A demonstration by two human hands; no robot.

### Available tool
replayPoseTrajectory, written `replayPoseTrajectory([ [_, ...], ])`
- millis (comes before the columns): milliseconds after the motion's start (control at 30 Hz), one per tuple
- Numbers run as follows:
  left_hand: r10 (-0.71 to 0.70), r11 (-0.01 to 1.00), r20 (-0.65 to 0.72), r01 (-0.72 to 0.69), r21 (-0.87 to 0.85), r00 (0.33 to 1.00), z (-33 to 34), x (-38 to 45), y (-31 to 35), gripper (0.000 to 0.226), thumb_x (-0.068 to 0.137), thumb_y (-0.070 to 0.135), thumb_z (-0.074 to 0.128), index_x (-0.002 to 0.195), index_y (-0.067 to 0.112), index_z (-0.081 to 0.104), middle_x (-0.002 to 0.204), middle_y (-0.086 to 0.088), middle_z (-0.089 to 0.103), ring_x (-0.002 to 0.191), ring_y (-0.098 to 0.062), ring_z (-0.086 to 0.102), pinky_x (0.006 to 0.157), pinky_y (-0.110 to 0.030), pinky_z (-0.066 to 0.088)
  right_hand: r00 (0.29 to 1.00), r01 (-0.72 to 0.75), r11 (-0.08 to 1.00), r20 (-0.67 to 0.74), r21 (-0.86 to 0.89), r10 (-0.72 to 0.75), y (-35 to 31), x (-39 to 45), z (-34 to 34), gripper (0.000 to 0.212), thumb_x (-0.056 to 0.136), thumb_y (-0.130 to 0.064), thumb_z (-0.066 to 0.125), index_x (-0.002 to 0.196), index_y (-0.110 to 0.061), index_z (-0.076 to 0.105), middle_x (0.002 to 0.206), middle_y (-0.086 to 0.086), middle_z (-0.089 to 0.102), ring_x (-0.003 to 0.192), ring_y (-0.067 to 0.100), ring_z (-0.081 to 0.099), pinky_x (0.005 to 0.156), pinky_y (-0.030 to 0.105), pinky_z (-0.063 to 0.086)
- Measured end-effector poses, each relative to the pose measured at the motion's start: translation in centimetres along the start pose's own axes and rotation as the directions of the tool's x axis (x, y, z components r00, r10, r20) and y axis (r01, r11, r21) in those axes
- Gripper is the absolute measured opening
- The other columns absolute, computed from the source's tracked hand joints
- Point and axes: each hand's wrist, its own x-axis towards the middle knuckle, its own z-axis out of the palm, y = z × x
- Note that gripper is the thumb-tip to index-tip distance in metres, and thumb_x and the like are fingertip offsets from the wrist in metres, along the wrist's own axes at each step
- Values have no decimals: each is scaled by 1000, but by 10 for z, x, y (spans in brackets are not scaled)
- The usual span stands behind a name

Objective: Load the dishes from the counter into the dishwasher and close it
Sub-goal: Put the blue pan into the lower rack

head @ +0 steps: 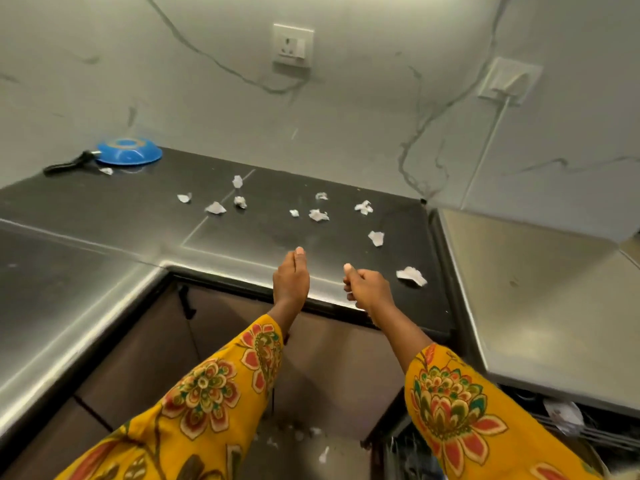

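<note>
Dishes left on the counter (138,216) come down to one blue bowl (129,152), lying upside down in the far corner at about ten o'clock from the hands, close to the marble wall (346,133). A black handle (69,163) lies just beside the bowl at its eight o'clock side, one end touching or nearly touching the rim. Crumpled paper scraps (318,215) are scattered over the dark counter between the bowl and the hands, with the largest scrap (411,275) at three o'clock from the right hand (367,289). The dishwasher (561,434) stands at five o'clock, its rack showing under the steel counter top (519,289).

Both hands hang over the counter's front edge. The left hand (291,277) is stretched out, fingers straight and pressed together, pointing to twelve o'clock and holding nothing. The right hand is curled into a loose fist with the thumb raised; something small and white shows at its underside, perhaps a scrap, but whether the fingers pinch it cannot be told. Yellow flowered sleeves (207,393) cover both forearms. A wall socket (292,45) sits at twelve o'clock, high on the wall.
</note>
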Motion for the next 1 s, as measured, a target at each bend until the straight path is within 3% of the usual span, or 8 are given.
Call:
replayPoseTrajectory([
  [233, -10, 1000, -51, 10, -2, 999, -73, 64, -15, 44, 103, 34, 28, 112, 6, 61, 114, -12, 64, 110, -27, 54, 89, -32, 38, 994, 63, 997, 87, -41, -59, -52, 35, 76, 46, 94, -46, 44, 76, -9, 64, 77, 9, 64, 76, 26, 61, 74, 39, 50],
  [433, -41, 999, -117, 39, -22, 992, -124, 107, -28, 36, 103, 35, 28, 89, 24, 60, 91, 10, 56, 96, -14, 47, 87, -31, 36, 977, 108, 992, 192, -59, -95, -87, 61, 136, 48, 92, -50, 45, 75, -7, 61, 77, 11, 60, 80, 32, 60, 68, 37, 43],
  [567, -73, 997, -179, 74, 0, 981, -149, 133, -43, 35, 102, 36, 28, 69, 34, 39, 103, -6, 64, 106, -25, 53, 93, -35, 38, 959, 141, 988, 258, -64, -120, -104, 79, 171, 51, 92, -49, 45, 77, -3, 59, 76, 9, 56, 73, 24, 53, 66, 35, 41],
  [700, -113, 993, -236, 119, 11, 965, -174, 161, -60, 36, 102, 37, 30, 67, 32, 39, 80, 8, 53, 98, -24, 52, 82, -29, 34, 939, 169, 984, 312, -52, -145, -121, 103, 207, 42, 92, -49, 47, 71, -12, 54, 76, 8, 56, 71, 22, 51, 65, 33, 40],
  [800, -133, 989, -264, 144, 22, 955, -190, 185, -69, 34, 101, 38, 32, 72, 31, 48, 104, -9, 63, 112, -28, 54, 85, -29, 35, 920, 210, 974, 352, -79, -170, -137, 124, 233, 46, 94, -46, 46, 62, -13, 46, 69, 6, 53, 73, 22, 49, 67, 31, 36],
  [867, -150, 987, -290, 159, 6, 945, -199, 201, -76, 35, 101, 37, 33, 98, 19, 63, 121, -12, 62, 117, -28, 52, 90, -28, 35, 905, 238, 966, 384, -105, -182, -150, 137, 249, 44, 95, -43, 45, 64, -12, 49, 68, 4, 53, 76, 22, 49, 68, 29, 34],
  [933, -166, 985, -316, 170, -17, 934, -206, 221, -86, 40, 101, 37, 35, 116, 10, 61, 124, -13, 60, 120, -29, 51, 98, -33, 37, 877, 252, 962, 446, -105, -181, -161, 152, 268, 38, 95, -41, 46, 83, -9, 62, 85, 8, 62, 88, 23, 55, 73, 29, 36],
  [1000, -166, 986, -340, 161, -44, 926, -211, 239, -95, 35, 99, 41, 38, 104, 17, 63, 112, -10, 63, 114, -27, 54, 98, -36, 39, 832, 294, 950, 517, -107, -199, -169, 163, 286, 34, 95, -39, 48, 105, -12, 66, 107, 7, 66, 105, 21, 57, 82, 26, 38],
])
